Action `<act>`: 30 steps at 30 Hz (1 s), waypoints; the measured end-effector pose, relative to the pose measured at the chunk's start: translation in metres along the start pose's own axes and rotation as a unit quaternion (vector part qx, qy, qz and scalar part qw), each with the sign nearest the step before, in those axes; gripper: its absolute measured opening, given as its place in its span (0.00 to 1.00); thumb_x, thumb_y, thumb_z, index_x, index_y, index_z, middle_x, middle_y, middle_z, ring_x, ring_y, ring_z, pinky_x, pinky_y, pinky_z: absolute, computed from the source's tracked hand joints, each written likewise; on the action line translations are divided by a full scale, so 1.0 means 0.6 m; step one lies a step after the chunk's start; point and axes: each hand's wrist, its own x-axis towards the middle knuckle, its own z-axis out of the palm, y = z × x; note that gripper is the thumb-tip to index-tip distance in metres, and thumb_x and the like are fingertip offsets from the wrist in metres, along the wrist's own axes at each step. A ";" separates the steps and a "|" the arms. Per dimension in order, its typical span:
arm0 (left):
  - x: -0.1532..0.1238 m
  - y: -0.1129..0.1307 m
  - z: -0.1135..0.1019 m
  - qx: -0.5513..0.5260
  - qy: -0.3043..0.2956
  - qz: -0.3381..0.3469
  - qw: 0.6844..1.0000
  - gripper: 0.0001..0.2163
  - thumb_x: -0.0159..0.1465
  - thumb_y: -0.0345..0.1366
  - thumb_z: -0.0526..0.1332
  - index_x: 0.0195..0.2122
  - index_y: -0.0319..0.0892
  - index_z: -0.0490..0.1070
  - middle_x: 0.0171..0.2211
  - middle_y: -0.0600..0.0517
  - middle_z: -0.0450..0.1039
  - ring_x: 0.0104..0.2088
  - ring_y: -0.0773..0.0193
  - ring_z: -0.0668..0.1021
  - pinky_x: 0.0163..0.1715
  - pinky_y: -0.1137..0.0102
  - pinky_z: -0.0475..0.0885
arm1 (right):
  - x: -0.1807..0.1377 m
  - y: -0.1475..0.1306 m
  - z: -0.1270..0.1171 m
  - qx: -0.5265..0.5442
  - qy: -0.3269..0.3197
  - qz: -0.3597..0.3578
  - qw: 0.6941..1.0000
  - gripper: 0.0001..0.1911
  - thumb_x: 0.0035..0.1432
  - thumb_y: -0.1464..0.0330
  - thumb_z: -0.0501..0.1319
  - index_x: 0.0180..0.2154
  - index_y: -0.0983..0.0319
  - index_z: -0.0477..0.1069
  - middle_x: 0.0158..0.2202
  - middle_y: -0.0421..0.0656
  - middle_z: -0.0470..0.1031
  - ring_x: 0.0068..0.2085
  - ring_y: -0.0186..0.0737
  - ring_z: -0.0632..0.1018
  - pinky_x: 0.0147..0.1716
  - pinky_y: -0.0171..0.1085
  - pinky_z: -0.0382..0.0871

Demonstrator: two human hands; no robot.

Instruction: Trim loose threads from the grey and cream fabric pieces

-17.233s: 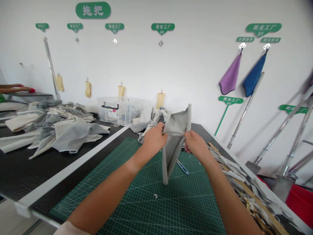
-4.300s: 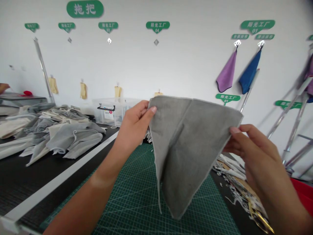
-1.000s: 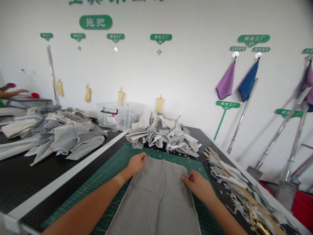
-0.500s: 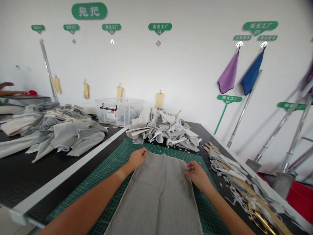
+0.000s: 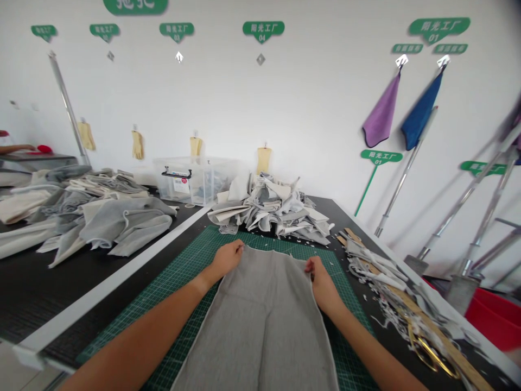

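A long grey cloth (image 5: 268, 309) with pale stitched edges lies spread over the green cutting mat (image 5: 183, 277), running toward me and out of the bottom of the view. My left hand (image 5: 228, 257) is closed in a pinch on its far left corner. At the far right corner, my right hand (image 5: 323, 282) grips the cloth's edge between thumb and fingers. Between the two hands the far edge sags slightly. Just beyond it sits a heap of grey and white cloth pieces (image 5: 271, 209).
Another cloth pile (image 5: 122, 220) lies left of a white strip (image 5: 122, 282). A clear plastic box (image 5: 183, 182) stands behind. On the right are fabric scraps (image 5: 378, 277), a wooden ruler (image 5: 435, 326) and gold-handled scissors (image 5: 433, 358). Far left, another person's arm (image 5: 16, 147) shows.
My right hand has closed on the cloth's right corner, its fingers having been looser before. That corner has shifted slightly inward and up. The camera view has tilted a little downward.
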 end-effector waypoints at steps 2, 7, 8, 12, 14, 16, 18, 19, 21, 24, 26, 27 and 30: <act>0.000 0.000 0.000 0.002 -0.001 0.000 1.000 0.09 0.69 0.39 0.52 0.42 0.47 0.71 0.37 0.52 0.78 0.38 0.61 0.78 0.36 0.71 0.62 | 0.003 0.020 0.000 -0.110 0.033 0.013 0.993 0.09 0.52 0.72 0.58 0.37 0.59 0.62 0.36 0.41 0.68 0.36 0.40 0.70 0.35 0.35 0.61; 0.001 0.000 0.001 0.010 -0.007 -0.002 1.000 0.10 0.69 0.40 0.52 0.42 0.47 0.72 0.37 0.52 0.78 0.38 0.60 0.78 0.35 0.70 0.62 | 0.008 0.027 -0.006 -0.273 -0.014 0.011 0.962 0.08 0.58 0.74 0.54 0.30 0.61 0.69 0.32 0.45 0.69 0.34 0.39 0.70 0.33 0.34 0.55; 0.001 0.000 0.001 0.011 -0.007 -0.002 1.000 0.10 0.69 0.40 0.52 0.42 0.47 0.71 0.37 0.52 0.78 0.39 0.60 0.78 0.35 0.70 0.62 | 0.010 0.025 -0.006 -0.289 -0.024 0.006 0.957 0.10 0.59 0.74 0.53 0.29 0.61 0.70 0.32 0.45 0.70 0.34 0.40 0.70 0.34 0.35 0.55; -0.001 -0.001 0.000 0.009 -0.003 -0.002 1.000 0.10 0.69 0.40 0.52 0.43 0.48 0.71 0.37 0.52 0.79 0.39 0.60 0.78 0.36 0.70 0.62 | 0.021 0.020 0.001 -0.269 -0.037 -0.035 0.962 0.09 0.60 0.72 0.54 0.32 0.60 0.72 0.32 0.44 0.71 0.37 0.41 0.72 0.36 0.34 0.57; -0.001 0.000 0.000 0.010 -0.004 -0.003 1.000 0.10 0.69 0.40 0.52 0.42 0.48 0.71 0.37 0.52 0.79 0.39 0.60 0.78 0.36 0.70 0.63 | 0.024 0.018 0.005 -0.247 -0.025 -0.045 0.968 0.08 0.60 0.72 0.55 0.38 0.59 0.72 0.36 0.44 0.72 0.39 0.41 0.72 0.37 0.33 0.58; -0.002 0.001 -0.001 0.012 -0.006 -0.006 1.000 0.10 0.69 0.40 0.52 0.42 0.48 0.71 0.37 0.52 0.79 0.39 0.60 0.78 0.37 0.70 0.63 | 0.027 0.018 0.008 -0.246 -0.018 -0.035 0.969 0.10 0.59 0.71 0.55 0.44 0.60 0.70 0.39 0.45 0.72 0.40 0.42 0.72 0.37 0.33 0.58; -0.002 0.002 -0.001 0.012 -0.008 -0.010 1.000 0.10 0.69 0.40 0.52 0.43 0.48 0.72 0.38 0.52 0.79 0.40 0.60 0.79 0.37 0.70 0.64 | 0.031 0.018 0.010 -0.253 -0.023 -0.023 0.967 0.11 0.60 0.69 0.56 0.45 0.60 0.68 0.41 0.46 0.71 0.40 0.42 0.72 0.37 0.34 0.58; -0.002 0.003 -0.001 0.012 -0.008 -0.012 1.000 0.10 0.69 0.40 0.52 0.44 0.48 0.72 0.38 0.52 0.79 0.40 0.60 0.79 0.38 0.70 0.64 | 0.033 0.018 0.011 -0.256 -0.030 -0.021 0.966 0.11 0.60 0.68 0.57 0.45 0.60 0.68 0.41 0.46 0.71 0.40 0.43 0.72 0.37 0.34 0.58; -0.002 0.004 -0.002 0.010 -0.007 -0.014 1.000 0.11 0.69 0.40 0.52 0.45 0.48 0.72 0.39 0.52 0.79 0.41 0.60 0.79 0.39 0.70 0.65 | 0.040 0.017 0.014 -0.256 -0.041 -0.025 0.966 0.12 0.60 0.67 0.58 0.47 0.60 0.68 0.41 0.46 0.71 0.40 0.43 0.71 0.37 0.34 0.58; -0.002 0.005 -0.002 0.004 -0.007 -0.014 1.000 0.11 0.69 0.40 0.52 0.45 0.48 0.73 0.39 0.52 0.79 0.42 0.61 0.79 0.39 0.71 0.65 | 0.051 0.014 0.018 -0.250 -0.058 -0.045 0.965 0.14 0.61 0.67 0.57 0.49 0.59 0.68 0.40 0.45 0.71 0.40 0.42 0.71 0.38 0.34 0.57; -0.002 0.006 -0.002 -0.003 -0.007 -0.013 1.000 0.11 0.69 0.40 0.52 0.45 0.48 0.73 0.40 0.51 0.79 0.42 0.60 0.79 0.40 0.70 0.65 | 0.056 0.012 0.020 -0.253 -0.066 -0.059 0.963 0.13 0.62 0.67 0.56 0.48 0.59 0.69 0.40 0.44 0.71 0.40 0.42 0.71 0.38 0.33 0.57; -0.002 0.006 -0.003 -0.007 -0.007 -0.013 1.000 0.11 0.69 0.40 0.52 0.45 0.48 0.73 0.40 0.51 0.79 0.43 0.60 0.79 0.41 0.70 0.65 | 0.058 0.012 0.020 -0.258 -0.067 -0.065 0.962 0.12 0.62 0.68 0.56 0.47 0.59 0.70 0.40 0.44 0.71 0.40 0.42 0.71 0.39 0.33 0.58; -0.002 0.007 -0.004 -0.012 -0.009 -0.018 1.000 0.11 0.69 0.40 0.52 0.46 0.48 0.73 0.41 0.51 0.79 0.43 0.59 0.79 0.42 0.70 0.66 | 0.058 0.015 0.011 -0.280 -0.065 -0.067 0.956 0.10 0.63 0.70 0.55 0.44 0.60 0.71 0.39 0.45 0.71 0.40 0.41 0.72 0.39 0.33 0.58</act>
